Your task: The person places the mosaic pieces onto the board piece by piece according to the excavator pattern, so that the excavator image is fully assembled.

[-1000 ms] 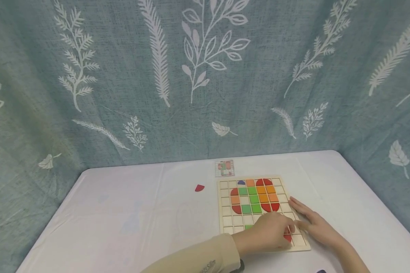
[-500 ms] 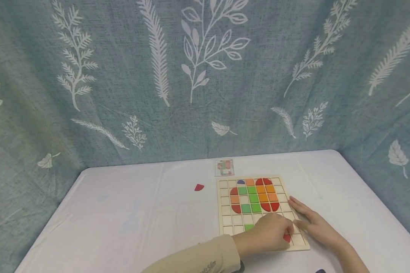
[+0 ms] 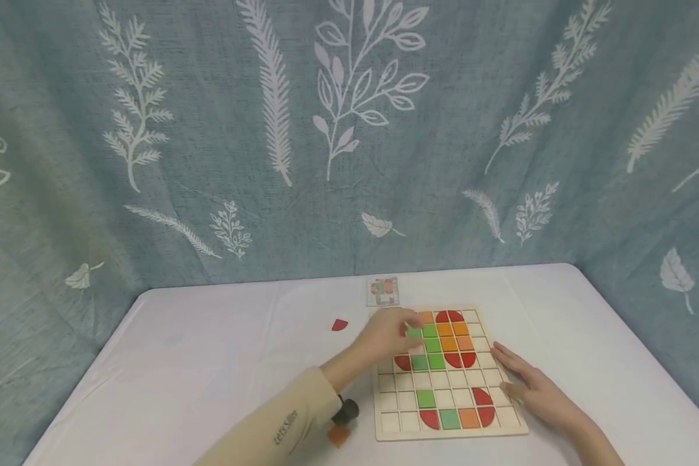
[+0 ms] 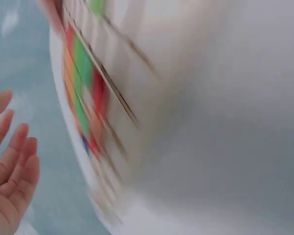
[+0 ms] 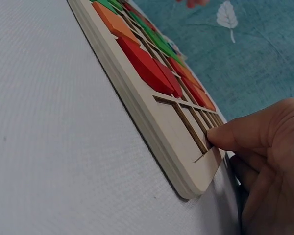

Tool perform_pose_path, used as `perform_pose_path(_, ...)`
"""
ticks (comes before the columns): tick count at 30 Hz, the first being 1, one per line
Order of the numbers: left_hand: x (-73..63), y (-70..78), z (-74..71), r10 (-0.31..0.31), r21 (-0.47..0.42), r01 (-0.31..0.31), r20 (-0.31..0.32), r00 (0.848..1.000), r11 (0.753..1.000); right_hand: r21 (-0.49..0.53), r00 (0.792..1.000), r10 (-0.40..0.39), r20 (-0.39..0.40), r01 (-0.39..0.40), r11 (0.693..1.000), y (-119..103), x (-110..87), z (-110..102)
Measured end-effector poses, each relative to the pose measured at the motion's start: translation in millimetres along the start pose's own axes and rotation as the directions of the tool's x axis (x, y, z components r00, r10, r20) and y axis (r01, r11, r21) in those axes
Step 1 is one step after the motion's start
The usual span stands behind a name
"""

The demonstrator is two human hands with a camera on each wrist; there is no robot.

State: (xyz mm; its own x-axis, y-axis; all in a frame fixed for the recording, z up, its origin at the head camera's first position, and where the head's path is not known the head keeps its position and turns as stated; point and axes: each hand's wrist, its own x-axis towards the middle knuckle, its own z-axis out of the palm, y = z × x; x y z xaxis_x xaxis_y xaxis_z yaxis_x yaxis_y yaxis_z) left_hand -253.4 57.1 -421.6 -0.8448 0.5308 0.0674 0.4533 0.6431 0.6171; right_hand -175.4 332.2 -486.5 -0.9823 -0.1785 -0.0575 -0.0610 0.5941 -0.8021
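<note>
A square wooden grid board (image 3: 387, 383) lies on the table, its cells partly filled with red, orange and green pieces. My left hand (image 3: 387, 333) is over the board's upper left part, hiding some pieces there. In the left wrist view that hand (image 4: 12, 181) has its fingers apart with nothing between them. My right hand (image 3: 538, 391) rests at the board's right edge, fingers stretched along its side. The right wrist view shows the thumb (image 5: 245, 129) touching the board's top near a corner. Two red rounded pieces (image 3: 486, 416) sit one above the other at the lower right.
A small pattern card (image 3: 382, 292) lies behind the board. One loose red quarter-circle piece (image 3: 340, 324) lies to the board's left. An orange piece (image 3: 338, 435) lies by the left forearm, next to a dark round object (image 3: 347, 411) at the wrist. A patterned curtain (image 3: 303, 226) hangs behind the table.
My left hand has left the lower right of the board and moved to its upper left. The red, green and orange pieces it covered now show. The right hand stays in place.
</note>
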Motion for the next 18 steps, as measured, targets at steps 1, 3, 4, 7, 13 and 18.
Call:
perform_pose_path(1, -1.1, -12.9, -7.3, -0.017, -0.03, 0.016, -0.033, 0.999, 0.999, -0.002, 1.0, 0.003, 0.0, -0.003, 1.0, 0.3, 0.2, 0.3)
perform_pose_path(3, -4.5, -39.5, -18.8, -0.058, -0.077, 0.049, -0.113, 0.992, 0.996, -0.01, 1.0, 0.004, 0.0, -0.004, 1.0, 0.7, 0.2, 0.5)
perform_pose_path(4, -6.6, -51.9, -24.0, -0.084, -0.094, 0.07, -0.153, 0.985, 0.993, -0.016, 1.0, 0.005, 0.001, -0.005, 1.0, 0.9, 0.0, 0.6)
perform_pose_path(7, -11.9, -83.3, -37.5, -0.172, -0.124, 0.144, -0.26, 0.95, 0.982, -0.03, 1.0, 0.01, 0.005, -0.01, 0.999, 0.3, -1.1, 0.6)
perform_pose_path(13, -13.4, -118.6, -53.4, -0.234, -0.14, 0.204, -0.26, 0.937, 0.969, -0.033, 1.0, 0.025, 0.009, -0.025, 0.999, -1.7, -1.6, 0.1)
perform_pose_path(18, -10.0, -128.8, -50.8, -0.21, -0.107, 0.194, -0.17, 0.963, 0.975, -0.015, 0.999, 0.027, 0.019, -0.027, 1.0, -0.4, -0.7, 0.4)
